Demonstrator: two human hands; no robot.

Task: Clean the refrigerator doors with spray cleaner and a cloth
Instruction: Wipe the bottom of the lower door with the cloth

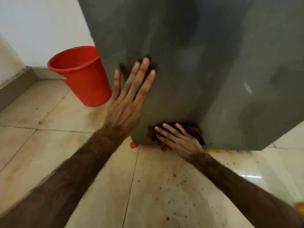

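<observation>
The grey refrigerator door [189, 55] fills the upper middle and right of the head view, its lower edge just above the floor. My left hand [128, 99] lies flat against the door near its left edge, fingers straight and spread. My right hand [179, 140] presses a brownish-orange cloth [194, 130] against the door's bottom edge, fingers straight over it. Most of the cloth is hidden under the hand. No spray bottle is in view.
A red plastic bucket [79, 74] stands on the floor left of the refrigerator, close to the white wall [41, 27]. The beige floor tiles [82, 162] carry orange drips and specks below the door and to the right.
</observation>
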